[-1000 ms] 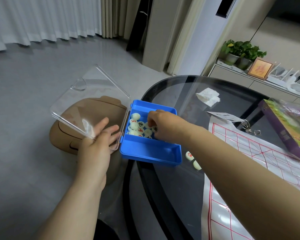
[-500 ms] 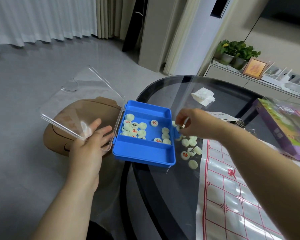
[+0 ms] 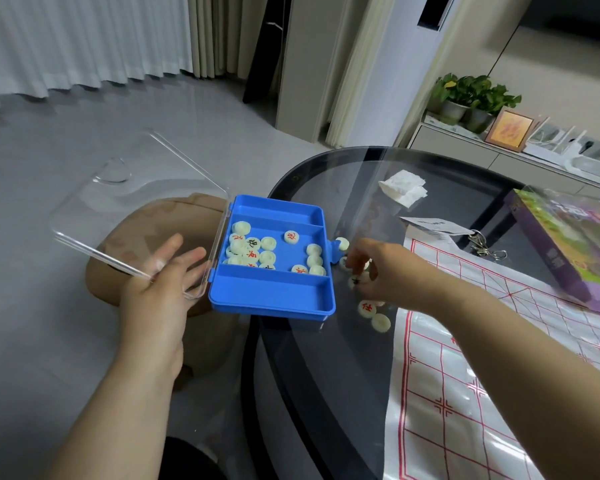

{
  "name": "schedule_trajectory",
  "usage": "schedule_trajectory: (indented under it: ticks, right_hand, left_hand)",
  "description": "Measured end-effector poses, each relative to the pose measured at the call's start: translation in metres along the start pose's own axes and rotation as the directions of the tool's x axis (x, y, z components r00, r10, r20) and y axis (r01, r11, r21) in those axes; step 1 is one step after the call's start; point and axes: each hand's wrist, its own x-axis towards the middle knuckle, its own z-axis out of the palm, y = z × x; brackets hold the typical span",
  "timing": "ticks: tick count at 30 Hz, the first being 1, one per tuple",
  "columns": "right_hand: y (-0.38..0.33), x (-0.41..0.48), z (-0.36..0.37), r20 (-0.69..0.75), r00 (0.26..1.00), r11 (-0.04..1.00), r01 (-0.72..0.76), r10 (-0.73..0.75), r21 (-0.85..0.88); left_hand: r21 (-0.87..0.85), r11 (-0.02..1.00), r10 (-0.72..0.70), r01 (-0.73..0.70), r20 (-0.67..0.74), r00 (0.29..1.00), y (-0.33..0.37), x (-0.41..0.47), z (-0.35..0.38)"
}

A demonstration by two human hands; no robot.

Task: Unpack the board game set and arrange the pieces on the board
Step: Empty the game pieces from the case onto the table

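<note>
A blue plastic box (image 3: 271,299) sits at the left edge of the glass table (image 3: 326,375), its clear lid (image 3: 136,209) swung open over the floor. My left hand (image 3: 160,292) presses flat under the lid's near corner, fingers straight. Several cream round pieces (image 3: 253,252) with red or black characters lie in the box's middle compartment. More pieces (image 3: 368,308) lie loose on the glass just right of the box. My right hand (image 3: 385,271) is over that pile, its fingertips curled down and pinching pieces there. The white board sheet (image 3: 482,341) with red grid lines lies to the right.
A brown stool (image 3: 146,230) stands below the lid, off the table. On the table lie a crumpled tissue (image 3: 404,190), a paper card (image 3: 433,225), a metal key ring (image 3: 482,247) and a purple game box (image 3: 568,251) at the right.
My right hand left the box with pieces, crossed its right wall and came down onto the growing pile on the glass. My left hand stayed under the lid.
</note>
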Motion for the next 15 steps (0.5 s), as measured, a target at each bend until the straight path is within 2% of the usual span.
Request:
schedule_trajectory:
  ticks: [5,8,10,12,15]
  right_hand:
    - [-0.014,0.002,-0.014,-0.157,0.973,0.985,0.169,-0.170,-0.018]
    - [-0.030,0.013,-0.013,-0.046,0.970,0.965,0.234,-0.240,-0.118]
    - [-0.037,0.021,-0.010,0.056,0.973,0.952,0.233,-0.226,-0.197]
    - [-0.040,0.025,-0.009,0.129,0.975,0.957,0.206,-0.183,-0.202]
    - [-0.042,0.029,-0.011,0.157,0.974,0.957,0.194,-0.162,-0.214]
  left_hand:
    - [-0.020,1.000,0.000,0.000,0.012,1.000,-0.001,0.000,0.000]
    - [-0.035,0.999,-0.006,0.007,0.019,1.000,-0.002,-0.001,0.001]
    - [-0.034,0.999,-0.009,0.009,0.016,1.000,-0.002,0.000,0.001]
    - [-0.031,0.999,-0.017,0.017,0.012,1.000,-0.003,0.001,0.001]
    - [-0.024,1.000,-0.020,0.020,0.001,1.000,-0.004,0.003,0.000]
